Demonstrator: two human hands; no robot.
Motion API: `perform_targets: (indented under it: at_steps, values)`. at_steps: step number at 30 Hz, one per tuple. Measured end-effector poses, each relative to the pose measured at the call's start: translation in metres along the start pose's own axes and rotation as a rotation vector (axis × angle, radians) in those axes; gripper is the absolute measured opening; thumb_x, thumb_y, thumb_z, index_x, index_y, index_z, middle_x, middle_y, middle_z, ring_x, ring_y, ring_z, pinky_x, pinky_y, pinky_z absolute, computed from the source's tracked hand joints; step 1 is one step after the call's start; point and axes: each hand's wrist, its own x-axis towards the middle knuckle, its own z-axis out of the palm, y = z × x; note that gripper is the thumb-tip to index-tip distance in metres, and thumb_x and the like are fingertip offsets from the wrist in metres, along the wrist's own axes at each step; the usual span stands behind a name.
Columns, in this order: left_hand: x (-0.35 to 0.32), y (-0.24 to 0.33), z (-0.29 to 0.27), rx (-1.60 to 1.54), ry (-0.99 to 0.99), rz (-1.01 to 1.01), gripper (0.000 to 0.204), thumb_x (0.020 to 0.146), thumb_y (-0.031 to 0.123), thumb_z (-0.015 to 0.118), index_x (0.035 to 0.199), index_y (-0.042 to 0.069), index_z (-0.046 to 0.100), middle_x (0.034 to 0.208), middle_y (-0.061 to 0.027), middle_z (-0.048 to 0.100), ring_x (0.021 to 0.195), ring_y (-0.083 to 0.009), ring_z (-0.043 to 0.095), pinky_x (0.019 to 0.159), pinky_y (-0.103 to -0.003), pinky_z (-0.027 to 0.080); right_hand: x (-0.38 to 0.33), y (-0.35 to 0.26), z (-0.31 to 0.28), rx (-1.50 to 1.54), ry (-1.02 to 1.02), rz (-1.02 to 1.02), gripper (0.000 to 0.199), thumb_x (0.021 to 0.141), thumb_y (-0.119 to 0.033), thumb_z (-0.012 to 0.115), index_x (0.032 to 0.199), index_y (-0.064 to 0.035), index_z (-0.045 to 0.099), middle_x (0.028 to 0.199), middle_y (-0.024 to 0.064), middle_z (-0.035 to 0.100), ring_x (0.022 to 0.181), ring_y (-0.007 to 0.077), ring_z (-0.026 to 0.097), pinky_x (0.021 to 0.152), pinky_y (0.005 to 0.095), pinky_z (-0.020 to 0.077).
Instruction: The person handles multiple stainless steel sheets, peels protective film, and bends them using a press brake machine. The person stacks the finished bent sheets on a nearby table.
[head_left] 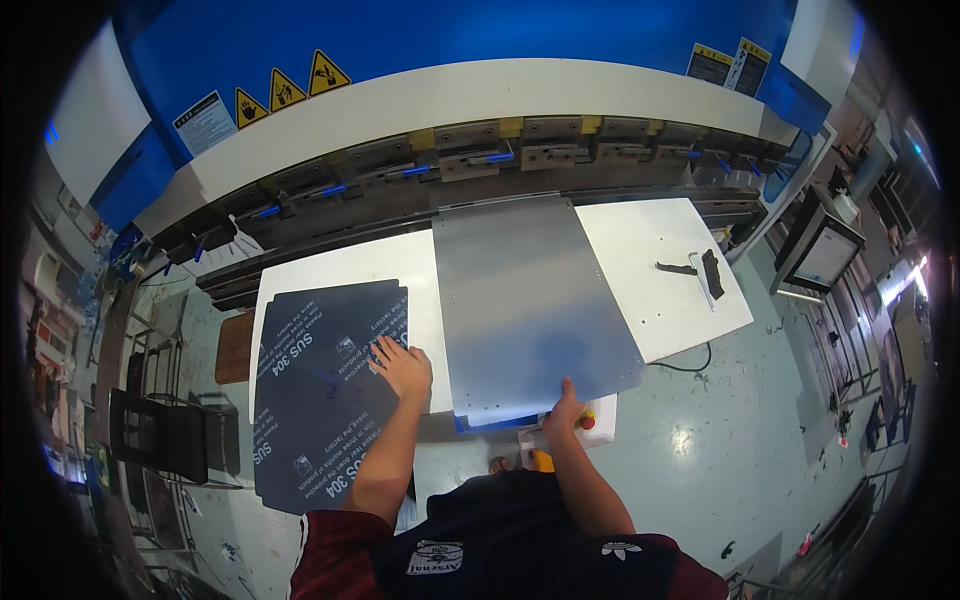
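A bare grey metal sheet [525,300] with small holes along its edges lies over the white table, its far end at the press brake's lower jaw. My right hand [566,410] grips its near edge, thumb on top, the other fingers hidden beneath. To the left lies a dark sheet [320,400] with notched corners and printed protective film. My left hand [403,370] rests on the right edge of that dark sheet, fingers stretched out and apart.
The blue press brake [450,40] spans the far side, with a row of clamps [470,150] above. White tabletop [640,240] carries a black-and-metal tool [708,275] at right. A red button [587,421] sits near my right hand. A screen [825,255] stands right, a black chair [160,435] left.
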Motion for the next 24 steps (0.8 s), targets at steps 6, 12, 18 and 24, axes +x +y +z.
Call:
perform_targets:
  at_steps: [6,12,18,24]
  values:
    - [0.000,-0.001,0.003,0.005,0.004,0.000,0.066,0.095,0.029,0.043,0.145,-0.014,0.039,0.158,-0.0256,0.033,0.149,-0.0441,0.023,0.121,-0.061,0.010,0.003,0.003,-0.002,0.016,-0.010,0.013,0.048,0.096,-0.010,0.060,0.140,-0.0006,0.044,0.133,0.0127,0.055,0.122,0.0266,0.055,0.104,0.0388,0.0449]
    - [0.001,-0.002,0.004,-0.005,-0.003,-0.006,0.067,0.095,0.029,0.043,0.146,-0.014,0.037,0.159,-0.0257,0.032,0.149,-0.0443,0.022,0.121,-0.061,0.010,0.002,0.003,-0.002,0.002,-0.001,0.009,0.050,0.095,-0.010,0.061,0.141,-0.0008,0.044,0.133,0.0125,0.056,0.121,0.0271,0.056,0.104,0.0396,0.0456]
    - [0.001,0.000,0.000,-0.016,-0.005,-0.014,0.067,0.095,0.029,0.044,0.146,-0.013,0.037,0.158,-0.0255,0.032,0.149,-0.0441,0.023,0.121,-0.061,0.009,0.003,0.004,-0.002,0.024,0.007,-0.002,0.052,0.094,-0.011,0.062,0.141,-0.0006,0.043,0.134,0.0128,0.055,0.121,0.0275,0.057,0.104,0.0400,0.0455]
    - [0.000,0.001,-0.003,-0.026,-0.012,-0.024,0.067,0.094,0.029,0.044,0.146,-0.013,0.037,0.158,-0.0254,0.032,0.149,-0.0439,0.023,0.121,-0.060,0.009,0.011,0.009,-0.008,-0.001,-0.014,-0.013,0.052,0.094,-0.012,0.060,0.142,-0.0014,0.043,0.135,0.0131,0.055,0.122,0.0275,0.056,0.103,0.0399,0.0463]
